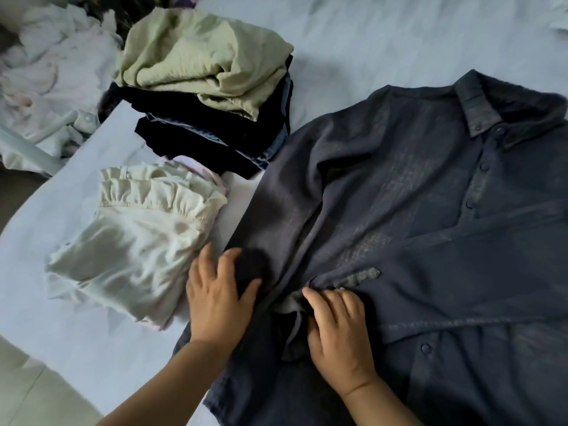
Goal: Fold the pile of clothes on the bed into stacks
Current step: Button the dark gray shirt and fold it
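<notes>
shirt [430, 226] right | two stacks [209, 87] left, on bed [399, 32]

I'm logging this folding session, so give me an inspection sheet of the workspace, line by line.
Surface: pale blue bed sheet, wrinkled, carrying all the clothes.
Job's things: dark navy button-up collared shirt spread flat, front up, one sleeve folded across the chest. Stack of folded dark garments with a sage-green crinkled top uppermost. Folded cream ruffled blouse on a second, lower stack beside the shirt.
Clutter: heap of unfolded white and pale pink clothes at the far left edge.
Grippers: left hand rests on the shirt's side edge, fingers spread; right hand pinches fabric near the sleeve cuff.
Cables: nothing seen.
Surroundings: pale tiled floor beside the bed; white bar under the heap.
</notes>
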Motion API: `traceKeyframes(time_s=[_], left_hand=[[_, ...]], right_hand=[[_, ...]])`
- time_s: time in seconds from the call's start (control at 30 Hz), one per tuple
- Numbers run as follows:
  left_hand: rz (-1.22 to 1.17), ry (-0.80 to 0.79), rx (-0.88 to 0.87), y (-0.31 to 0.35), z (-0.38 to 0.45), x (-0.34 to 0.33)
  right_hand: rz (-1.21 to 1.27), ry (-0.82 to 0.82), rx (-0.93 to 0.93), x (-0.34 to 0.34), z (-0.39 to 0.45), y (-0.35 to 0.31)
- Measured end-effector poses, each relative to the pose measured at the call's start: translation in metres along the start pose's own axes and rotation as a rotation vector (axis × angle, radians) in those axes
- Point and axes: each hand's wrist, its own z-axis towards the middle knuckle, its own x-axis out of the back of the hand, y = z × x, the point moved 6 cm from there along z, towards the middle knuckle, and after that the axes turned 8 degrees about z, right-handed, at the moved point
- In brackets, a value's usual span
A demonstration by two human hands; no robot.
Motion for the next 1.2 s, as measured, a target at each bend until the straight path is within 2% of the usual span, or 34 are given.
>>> traceKeyframes(time_s=[0.07,0.13,0.23,0.37,0.47,0.57,0.63,0.7,0.77,0.87,0.97,1.07,1.2], left_hand=[[-0.034,-0.130,0.206,-0.012,-0.006,-0.001],[-0.055,-0.129,0.206,-0.006,-0.004,0.012],[-0.101,-0.022,0.138,0.009,0.005,0.046],[-0.224,0.101,0.057,0.046,0.013,0.107],[-0.277,0.126,-0.044,0.084,0.013,0.141],[-0.306,0.072,-0.127,0.131,-0.003,0.152],[-0.352,0.009,-0.247,0.171,-0.026,0.147],[-0.418,-0.173,-0.418,0.207,-0.056,0.126],[-0.334,-0.396,-0.625,0.232,-0.086,0.100],[-0.078,-0.504,-0.772,0.235,-0.101,0.068],[0.078,-0.545,-0.729,0.220,-0.084,0.044],[0.204,-0.530,-0.708,0.205,-0.057,0.028],[0.223,-0.502,-0.660,0.201,-0.022,0.007]], right_hand=[[0.021,-0.031,-0.019,0.000,-0.006,-0.003],[0.065,-0.081,-0.036,0.004,-0.009,-0.004],[0.102,-0.106,-0.053,0.019,-0.019,-0.004],[0.111,-0.005,-0.173,0.055,-0.033,0.002],[0.062,0.073,-0.211,0.085,-0.041,0.003],[0.015,0.162,-0.230,0.116,-0.050,0.007],[-0.031,0.191,-0.273,0.136,-0.060,0.016],[-0.087,0.169,-0.363,0.155,-0.075,0.031],[-0.133,0.151,-0.467,0.173,-0.094,0.048],[-0.162,0.197,-0.583,0.198,-0.120,0.067],[-0.188,0.182,-0.616,0.209,-0.128,0.074],[-0.168,0.092,-0.609,0.203,-0.118,0.070],[-0.090,-0.016,-0.482,0.173,-0.092,0.048]])
